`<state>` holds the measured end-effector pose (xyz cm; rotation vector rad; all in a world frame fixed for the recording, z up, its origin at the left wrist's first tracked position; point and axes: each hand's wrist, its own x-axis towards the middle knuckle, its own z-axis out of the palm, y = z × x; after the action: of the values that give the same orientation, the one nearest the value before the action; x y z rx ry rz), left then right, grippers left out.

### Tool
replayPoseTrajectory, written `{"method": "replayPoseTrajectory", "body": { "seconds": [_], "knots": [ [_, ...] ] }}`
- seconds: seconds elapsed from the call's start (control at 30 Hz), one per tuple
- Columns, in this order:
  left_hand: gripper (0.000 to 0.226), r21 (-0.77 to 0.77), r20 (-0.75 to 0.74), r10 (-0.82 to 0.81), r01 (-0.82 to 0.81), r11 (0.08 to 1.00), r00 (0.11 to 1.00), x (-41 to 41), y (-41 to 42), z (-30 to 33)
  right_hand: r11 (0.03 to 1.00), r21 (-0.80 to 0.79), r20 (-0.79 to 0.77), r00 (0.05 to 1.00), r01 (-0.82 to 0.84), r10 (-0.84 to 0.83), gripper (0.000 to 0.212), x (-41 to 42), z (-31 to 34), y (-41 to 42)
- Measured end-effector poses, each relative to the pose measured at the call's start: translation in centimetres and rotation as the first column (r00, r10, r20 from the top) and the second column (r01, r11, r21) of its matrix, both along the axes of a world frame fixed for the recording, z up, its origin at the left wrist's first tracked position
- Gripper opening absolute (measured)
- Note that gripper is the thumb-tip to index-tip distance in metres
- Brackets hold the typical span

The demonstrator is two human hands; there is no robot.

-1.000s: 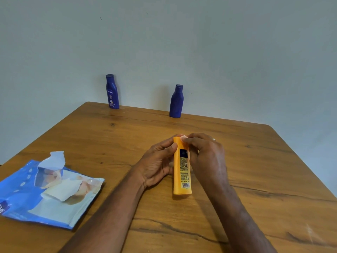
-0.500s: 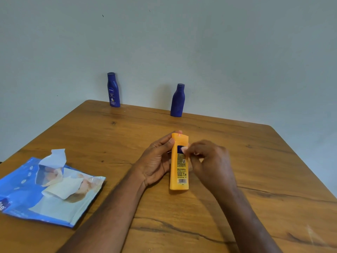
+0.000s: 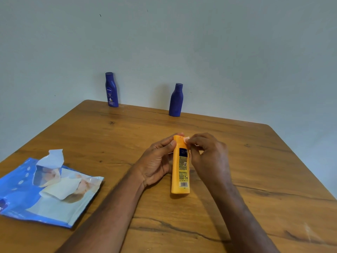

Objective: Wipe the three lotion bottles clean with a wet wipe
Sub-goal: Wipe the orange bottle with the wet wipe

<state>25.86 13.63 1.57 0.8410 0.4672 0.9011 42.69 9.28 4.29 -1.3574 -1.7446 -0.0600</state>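
Back up near the cap goes the right hand [image 3: 206, 154], pinching the wet wipe [image 3: 187, 139]. Left hand [image 3: 158, 161] holds the orange bottle [image 3: 180, 167] on the worktop [image 3: 255, 170]. Two blue bottles [image 3: 111, 90] wait far back.

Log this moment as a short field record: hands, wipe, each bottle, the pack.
left hand: grips the yellow bottle near its top
right hand: pinches a small white wipe against the bottle's upper edge
yellow bottle: mid-table, back label up
labelled blue bottle: upright, far edge, untouched
plain blue bottle: upright, far edge, untouched
wipe pack: flat at left, flap open
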Motion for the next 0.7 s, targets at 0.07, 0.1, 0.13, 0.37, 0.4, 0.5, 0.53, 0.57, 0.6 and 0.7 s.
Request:
{"method": "replayPoseTrajectory", "body": {
  "seconds": [0.07, 0.1, 0.13, 0.37, 0.4, 0.5, 0.53, 0.57, 0.6, 0.7],
  "knots": [
    [0.037, 0.001, 0.031, -0.007, 0.007, 1.000, 0.999, 0.0, -0.2, 0.2, 0.999, 0.016, 0.034, 0.998, -0.045, 0.044, 0.021, -0.9, 0.2, -0.4],
    [0.036, 0.004, 0.041, -0.006, 0.005, 1.000, 0.999, 0.0, -0.2, 0.2, 0.996, 0.016, 0.054, 0.995, -0.091, 0.090, 0.023, -1.2, 0.3, -0.7],
    [0.036, 0.003, 0.046, 0.003, -0.004, 1.000, 0.999, -0.1, -0.2, 0.2, 0.990, 0.005, 0.071, 0.987, -0.144, 0.143, 0.024, -1.4, 0.4, -1.2],
    [0.037, -0.007, 0.001, 0.037, -0.037, 0.999, 0.999, -0.1, 0.1, 0.1, 0.994, -0.058, -0.026, 0.995, -0.098, 0.097, 0.019, 1.0, -0.3, -0.7],
    [0.036, -0.006, -0.013, 0.031, -0.031, 1.000, 0.999, 0.0, 0.0, 0.1, 0.998, -0.028, -0.039, 0.998, -0.052, 0.050, 0.018, 0.9, -0.3, -0.5],
    [0.036, -0.003, 0.000, 0.008, -0.008, 1.000, 1.000, 0.1, -0.2, 0.1, 0.999, 0.030, -0.018, 0.999, -0.043, 0.043, 0.019, -0.2, -0.1, -0.4],
    [0.036, -0.006, 0.014, 0.013, -0.013, 1.000, 1.000, 0.0, -0.2, 0.1, 0.995, 0.035, 0.001, 0.996, -0.093, 0.093, 0.020, -0.6, 0.1, -0.7],
    [0.036, -0.011, 0.029, 0.024, -0.023, 1.000, 0.999, -0.1, -0.1, 0.0, 0.986, 0.017, 0.033, 0.986, -0.164, 0.163, 0.020, -0.9, 0.4, -1.2],
    [0.036, -0.020, 0.044, 0.035, -0.034, 0.999, 0.998, -0.2, -0.1, 0.1, 0.969, -0.037, 0.075, 0.966, -0.243, 0.246, 0.021, -1.1, 0.6, -1.7],
    [0.036, -0.047, 0.073, 0.098, -0.095, 0.994, 0.993, -0.4, 0.4, 0.0, 0.884, -0.284, 0.144, 0.896, -0.370, 0.421, 0.022, -0.5, 0.7, -2.6]
  ]
}}
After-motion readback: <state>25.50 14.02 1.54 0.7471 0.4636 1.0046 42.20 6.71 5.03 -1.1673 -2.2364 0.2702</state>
